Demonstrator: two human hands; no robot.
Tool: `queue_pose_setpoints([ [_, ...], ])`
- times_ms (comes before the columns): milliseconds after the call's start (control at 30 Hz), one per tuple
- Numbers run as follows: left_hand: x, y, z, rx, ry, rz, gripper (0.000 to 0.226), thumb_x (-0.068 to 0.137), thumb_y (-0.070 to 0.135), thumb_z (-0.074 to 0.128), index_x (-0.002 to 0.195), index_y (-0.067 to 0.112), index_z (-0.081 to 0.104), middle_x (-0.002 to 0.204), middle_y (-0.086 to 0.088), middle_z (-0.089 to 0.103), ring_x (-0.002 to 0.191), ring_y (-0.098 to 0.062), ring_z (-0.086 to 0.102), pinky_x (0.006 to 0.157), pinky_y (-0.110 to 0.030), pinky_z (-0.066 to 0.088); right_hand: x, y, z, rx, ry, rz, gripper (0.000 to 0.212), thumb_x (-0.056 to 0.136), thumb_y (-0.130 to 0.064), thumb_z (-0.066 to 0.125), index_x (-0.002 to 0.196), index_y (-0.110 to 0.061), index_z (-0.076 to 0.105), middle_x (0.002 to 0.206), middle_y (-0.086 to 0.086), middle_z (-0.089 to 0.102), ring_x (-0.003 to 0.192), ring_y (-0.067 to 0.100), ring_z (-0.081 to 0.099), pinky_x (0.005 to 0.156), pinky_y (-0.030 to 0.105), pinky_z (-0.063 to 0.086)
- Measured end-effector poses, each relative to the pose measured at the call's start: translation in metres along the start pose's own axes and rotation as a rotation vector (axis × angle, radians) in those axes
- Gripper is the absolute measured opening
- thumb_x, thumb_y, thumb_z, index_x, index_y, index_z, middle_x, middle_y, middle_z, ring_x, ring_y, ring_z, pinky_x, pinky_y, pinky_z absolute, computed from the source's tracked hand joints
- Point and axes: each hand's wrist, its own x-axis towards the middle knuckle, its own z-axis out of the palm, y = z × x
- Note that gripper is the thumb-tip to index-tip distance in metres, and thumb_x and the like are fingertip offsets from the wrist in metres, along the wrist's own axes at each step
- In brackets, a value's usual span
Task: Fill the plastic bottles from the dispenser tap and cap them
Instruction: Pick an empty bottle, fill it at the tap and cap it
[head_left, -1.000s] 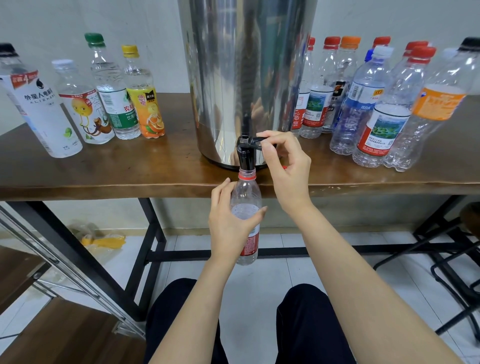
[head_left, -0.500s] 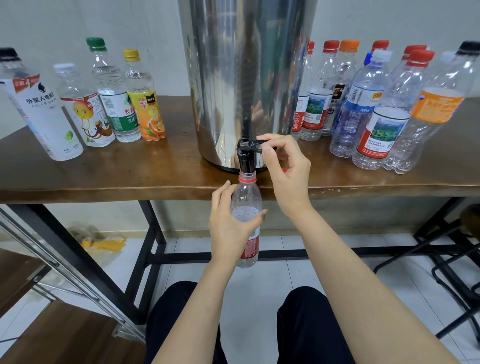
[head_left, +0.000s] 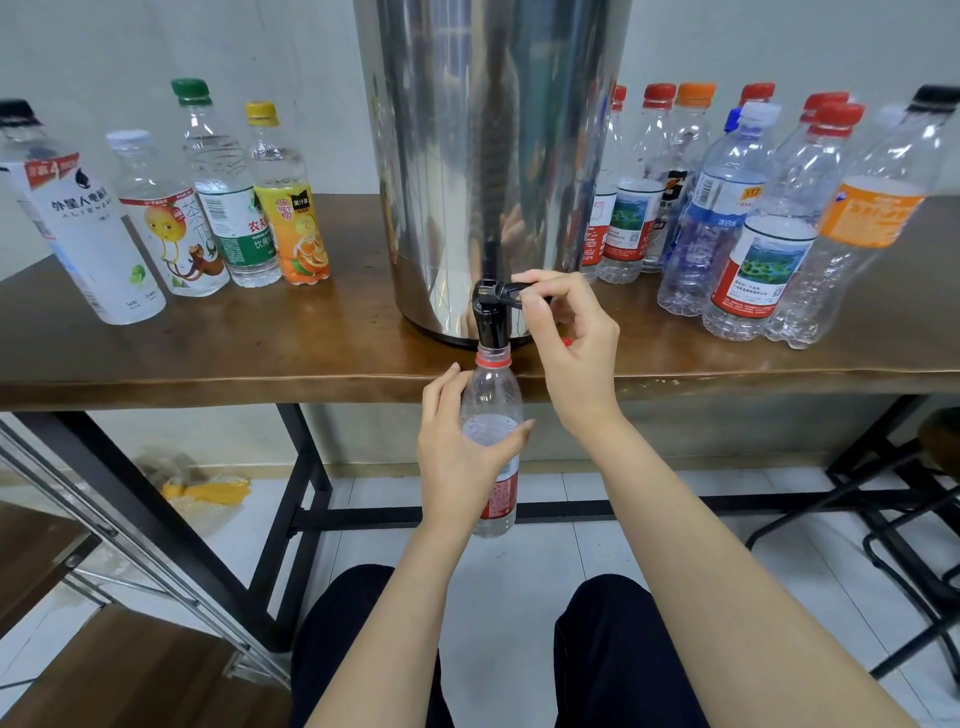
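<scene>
A steel dispenser (head_left: 493, 156) stands on the wooden table (head_left: 260, 358), its black tap (head_left: 491, 317) hanging over the front edge. My left hand (head_left: 457, 452) grips a clear bottle (head_left: 492, 395) with a red neck ring and red label, held upright with its open mouth right under the tap. The water level sits near the bottle's shoulder. My right hand (head_left: 566, 338) pinches the tap's black lever between thumb and fingers; a bit of red (head_left: 566, 342) shows behind the fingers, what it is I cannot tell.
Several capped bottles (head_left: 218, 208) stand at the table's left, and several more capped clear bottles (head_left: 753, 218) crowd the right. Black table legs (head_left: 306, 499) and chair frames (head_left: 909, 519) are below, over a tiled floor. My knees (head_left: 613, 649) are at the bottom.
The water level in the held bottle has risen slightly. Both hands keep their hold on the bottle and the tap lever.
</scene>
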Motion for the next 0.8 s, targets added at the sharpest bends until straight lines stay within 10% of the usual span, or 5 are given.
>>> queue_pose_setpoints([
  [800,-0.0005,0.0042,-0.0015,-0.005,-0.008,-0.012,0.078,0.069,0.036,0.088,0.136,0.019,0.051,0.142,0.006,0.045,0.124,0.001,0.04,0.096,-0.006,0.03,0.0001,0.0024,-0.0003,-0.004,-0.004,-0.004,0.012,0.096,-0.028,0.055,0.095,-0.019,0.063,0.11,-0.01,0.068,0.102,0.018,0.063,0.08,0.05,0.051],
])
